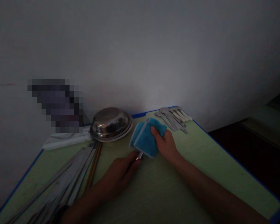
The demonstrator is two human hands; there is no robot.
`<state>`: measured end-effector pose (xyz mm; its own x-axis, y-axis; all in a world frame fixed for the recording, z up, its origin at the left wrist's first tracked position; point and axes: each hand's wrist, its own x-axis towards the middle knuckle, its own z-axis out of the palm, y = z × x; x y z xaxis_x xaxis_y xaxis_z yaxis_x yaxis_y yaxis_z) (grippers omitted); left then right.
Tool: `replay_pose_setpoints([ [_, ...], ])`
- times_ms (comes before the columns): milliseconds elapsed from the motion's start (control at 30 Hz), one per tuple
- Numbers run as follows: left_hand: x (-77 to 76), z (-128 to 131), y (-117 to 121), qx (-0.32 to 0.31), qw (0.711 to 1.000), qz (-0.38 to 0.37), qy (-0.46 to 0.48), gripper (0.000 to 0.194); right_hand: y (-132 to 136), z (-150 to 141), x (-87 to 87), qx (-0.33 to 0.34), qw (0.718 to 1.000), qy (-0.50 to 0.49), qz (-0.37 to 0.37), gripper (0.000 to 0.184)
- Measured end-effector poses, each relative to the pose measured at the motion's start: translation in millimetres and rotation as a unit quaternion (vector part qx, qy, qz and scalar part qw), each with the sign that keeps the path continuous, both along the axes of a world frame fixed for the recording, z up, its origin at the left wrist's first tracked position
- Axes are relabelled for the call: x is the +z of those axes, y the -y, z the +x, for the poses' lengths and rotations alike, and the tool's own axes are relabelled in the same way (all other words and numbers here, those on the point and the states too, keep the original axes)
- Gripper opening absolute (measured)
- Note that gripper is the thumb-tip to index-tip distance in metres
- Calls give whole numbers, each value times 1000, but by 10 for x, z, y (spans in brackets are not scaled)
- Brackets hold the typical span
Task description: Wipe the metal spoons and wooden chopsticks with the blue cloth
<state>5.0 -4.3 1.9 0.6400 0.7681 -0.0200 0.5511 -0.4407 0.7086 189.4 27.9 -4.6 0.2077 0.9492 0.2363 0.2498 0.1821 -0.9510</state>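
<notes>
My right hand (pixel 166 144) is closed on a folded blue cloth (pixel 146 141), with the thumb pressed on top. Below and to the left, my left hand (pixel 126 168) pinches a slim metal cutlery handle (pixel 140 155). The other end of that piece goes into the cloth and is hidden, so whether it is a spoon or a fork cannot be seen. Both hands are above the middle of the green table (pixel 158 193). Just beyond my right hand lie several metal spoons (pixel 169 116) and forks with pale handles (pixel 180 113).
An upturned shiny metal bowl (pixel 110 121) rests on plates at the back, by the wall. Long flat grey strips (pixel 67 177) and thin brown sticks (pixel 93 165) lie on the left. A blurred-out dark thing (pixel 58 104) leans at the back left. Blue edging (pixel 233 154) borders the table.
</notes>
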Motion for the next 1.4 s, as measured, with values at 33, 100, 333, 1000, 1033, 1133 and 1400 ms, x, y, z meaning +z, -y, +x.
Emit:
replay_pose_setpoints([
  [33, 6, 2, 1, -1, 1000, -4, -2, 24, -10, 11, 3, -4, 1000, 8, 13, 31],
  [100, 12, 4, 2, -1, 1000, -11, -6, 23, -33, 35, 5, -17, 999, 25, 27, 28],
  [333, -59, -18, -5, 5, 1000, 0, -24, 22, -52, 103, 38, -7, 998, 38, 54, 28],
  [1000, -78, -23, -8, -2, 1000, 19, -10, 19, 34, -126, -145, 92, 973, -199, -71, 37],
  [1033, -90, -27, -13, 1, 1000, 21, -10, 19, 51, -150, -153, 97, 969, -212, -81, 37],
  [1133, -99, -20, -21, 18, 1000, 19, -2, 20, 84, -198, -150, 112, 960, -242, -90, 37],
  [1400, 17, 29, 15, 171, 983, 39, 58, 21, -35, 66, 28, -14, 998, -56, 2, 32],
])
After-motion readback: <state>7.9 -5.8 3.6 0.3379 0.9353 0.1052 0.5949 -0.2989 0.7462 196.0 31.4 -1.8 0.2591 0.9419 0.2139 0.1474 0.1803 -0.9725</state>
